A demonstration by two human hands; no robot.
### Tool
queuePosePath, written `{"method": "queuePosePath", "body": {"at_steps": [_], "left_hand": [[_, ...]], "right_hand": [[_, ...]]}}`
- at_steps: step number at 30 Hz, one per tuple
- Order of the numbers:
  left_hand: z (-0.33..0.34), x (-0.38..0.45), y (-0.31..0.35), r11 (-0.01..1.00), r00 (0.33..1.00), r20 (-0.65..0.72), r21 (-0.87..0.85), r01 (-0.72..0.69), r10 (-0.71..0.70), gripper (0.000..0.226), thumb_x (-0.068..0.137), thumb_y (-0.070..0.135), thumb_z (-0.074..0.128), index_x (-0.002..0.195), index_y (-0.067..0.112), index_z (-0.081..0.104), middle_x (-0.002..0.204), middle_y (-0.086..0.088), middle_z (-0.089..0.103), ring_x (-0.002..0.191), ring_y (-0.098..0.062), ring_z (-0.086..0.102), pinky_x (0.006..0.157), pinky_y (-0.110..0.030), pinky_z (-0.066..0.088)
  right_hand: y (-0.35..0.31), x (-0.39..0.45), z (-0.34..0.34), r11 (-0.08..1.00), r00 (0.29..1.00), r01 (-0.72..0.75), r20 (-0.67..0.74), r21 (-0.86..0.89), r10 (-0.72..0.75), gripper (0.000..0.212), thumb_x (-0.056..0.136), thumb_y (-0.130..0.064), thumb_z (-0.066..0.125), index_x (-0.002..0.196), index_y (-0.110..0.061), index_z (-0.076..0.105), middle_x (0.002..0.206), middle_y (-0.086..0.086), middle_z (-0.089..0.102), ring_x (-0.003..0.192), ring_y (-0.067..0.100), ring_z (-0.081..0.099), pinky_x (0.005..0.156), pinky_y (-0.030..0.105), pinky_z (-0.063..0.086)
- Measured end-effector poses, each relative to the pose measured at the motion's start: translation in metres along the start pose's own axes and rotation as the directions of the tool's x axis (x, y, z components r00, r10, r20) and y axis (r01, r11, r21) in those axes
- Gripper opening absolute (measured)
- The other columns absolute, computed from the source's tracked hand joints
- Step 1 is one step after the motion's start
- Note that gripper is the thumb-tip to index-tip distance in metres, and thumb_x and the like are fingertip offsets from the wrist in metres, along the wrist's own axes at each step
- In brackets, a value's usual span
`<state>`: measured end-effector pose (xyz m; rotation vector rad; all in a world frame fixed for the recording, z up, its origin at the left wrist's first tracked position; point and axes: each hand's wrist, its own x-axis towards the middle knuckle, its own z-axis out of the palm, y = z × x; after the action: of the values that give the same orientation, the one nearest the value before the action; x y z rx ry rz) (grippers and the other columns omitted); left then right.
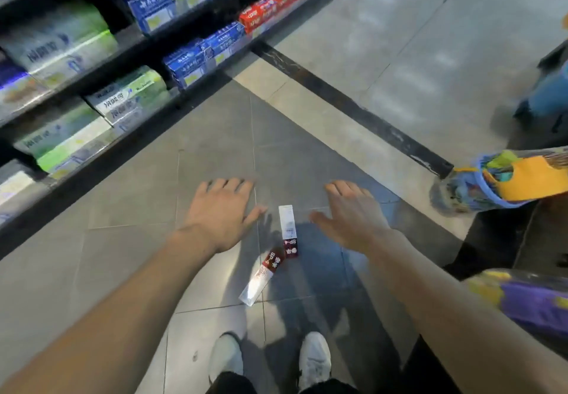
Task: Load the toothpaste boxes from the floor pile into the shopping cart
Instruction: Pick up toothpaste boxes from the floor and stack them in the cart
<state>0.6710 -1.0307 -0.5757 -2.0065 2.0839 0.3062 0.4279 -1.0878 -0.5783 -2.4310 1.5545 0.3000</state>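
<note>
We have both hands out over the floor, palms down, and neither holds anything. Our left hand (221,213) sits left of centre with its fingers spread and nearly straight, thumb pointing right. Our right hand (350,213) sits right of centre, fingers relaxed and slightly bent, thumb pointing left toward the other hand. Whether either hand touches the floor we cannot tell.

Between and just below the two hands lie two toothpaste boxes, white with dark red ends, flat on the grey floor tiles (138,209). The upper toothpaste box (288,231) lies nearly upright in the frame, its white end away from us. The lower toothpaste box (261,278) lies slanted, its white end toward lower left. Their dark red ends meet or nearly meet near the centre of the frame. No hand touches either box.

At the bottom centre we see our two white shoes (314,360) on the tiles. Across the upper left run dark shelves (190,27) stocked with blue, green and red boxes, blurred. A dark strip (347,107) crosses the floor diagonally from upper centre to the right. At the right edge sit colourful packaged goods (504,184), blurred.
</note>
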Motion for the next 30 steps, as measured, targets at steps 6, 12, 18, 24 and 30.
{"method": "queuePosePath", "body": {"at_steps": [6, 12, 18, 24, 30], "left_hand": [[0.212, 0.063, 0.000, 1.000, 0.999, 0.045, -0.023, -0.002, 0.003, 0.063, 0.101, 0.063, 0.026, 0.151, 0.026, 0.034, 0.147, -0.001, 0.049, 0.135, -0.025, 0.045, 0.111, -0.042, 0.033], [0.347, 0.103, -0.001, 0.999, 1.000, 0.005, -0.032, -0.010, 0.010, 0.064, 0.099, 0.064, 0.028, 0.150, 0.025, 0.035, 0.148, -0.003, 0.049, 0.134, -0.028, 0.046, 0.108, -0.043, 0.036], [0.400, 0.113, 0.011, 0.997, 0.999, 0.009, -0.064, -0.040, 0.041, 0.068, 0.096, 0.065, 0.027, 0.147, 0.022, 0.040, 0.150, -0.004, 0.049, 0.135, -0.029, 0.047, 0.109, -0.044, 0.036], [0.435, 0.073, 0.021, 0.991, 0.996, 0.084, -0.130, 0.004, 0.007, 0.069, 0.095, 0.069, 0.022, 0.145, 0.025, 0.039, 0.143, 0.001, 0.054, 0.130, -0.024, 0.051, 0.105, -0.041, 0.039], [0.455, 0.051, 0.050, 0.960, 0.977, 0.191, -0.243, 0.141, -0.095, 0.087, 0.084, 0.085, 0.036, 0.142, 0.021, 0.037, 0.135, -0.003, 0.052, 0.118, -0.024, 0.053, 0.095, -0.041, 0.046]], "right_hand": [[0.022, 0.060, 0.210, 0.997, 0.999, -0.015, -0.034, 0.073, 0.018, 0.071, 0.089, -0.061, 0.059, 0.141, -0.014, 0.050, 0.139, 0.008, 0.057, 0.130, 0.030, 0.051, 0.105, 0.042, 0.040], [0.032, 0.100, 0.347, 0.999, 0.999, -0.040, -0.016, 0.033, 0.040, 0.074, 0.091, -0.070, 0.046, 0.134, -0.011, 0.051, 0.131, 0.011, 0.059, 0.123, 0.035, 0.054, 0.101, 0.045, 0.043], [0.021, 0.125, 0.413, 0.988, 0.992, -0.108, -0.049, 0.108, 0.114, 0.066, 0.092, -0.067, 0.049, 0.124, -0.010, 0.051, 0.126, 0.012, 0.059, 0.117, 0.037, 0.056, 0.095, 0.044, 0.044], [0.005, 0.138, 0.422, 0.913, 0.964, -0.258, 0.022, 0.317, 0.265, 0.066, 0.087, -0.064, 0.058, 0.123, -0.008, 0.049, 0.129, 0.015, 0.058, 0.120, 0.037, 0.054, 0.098, 0.047, 0.043], [-0.006, 0.146, 0.433, 0.799, 0.924, -0.374, 0.118, 0.470, 0.363, 0.063, 0.088, -0.051, 0.062, 0.127, -0.005, 0.045, 0.133, 0.016, 0.050, 0.123, 0.038, 0.050, 0.096, 0.042, 0.042]]}}
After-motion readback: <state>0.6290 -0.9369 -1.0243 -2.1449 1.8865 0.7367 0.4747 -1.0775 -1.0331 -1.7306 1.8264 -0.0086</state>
